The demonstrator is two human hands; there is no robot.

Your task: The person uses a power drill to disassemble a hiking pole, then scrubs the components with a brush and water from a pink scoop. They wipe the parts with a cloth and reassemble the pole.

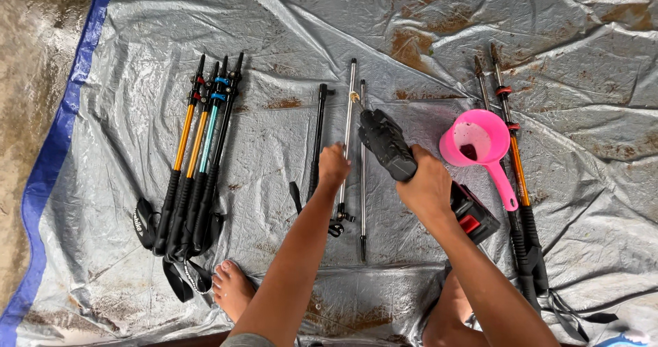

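Bare foot [232, 289] on grey tarp [288, 31]. Left hand [333, 166] pins silver pole section [347, 134]; right hand [426, 186] grips black cordless drill [387, 143] at its tip. Four poles [195, 158] bundled left, two [514, 169] right.

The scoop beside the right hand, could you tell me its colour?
The scoop is bright pink, seen in the head view.

A bundle of poles [195, 158] lies left on the tarp [308, 38]. Separated pole sections [346, 141] lie mid-tarp. A scoop [480, 145] rests on two poles [514, 175] at right
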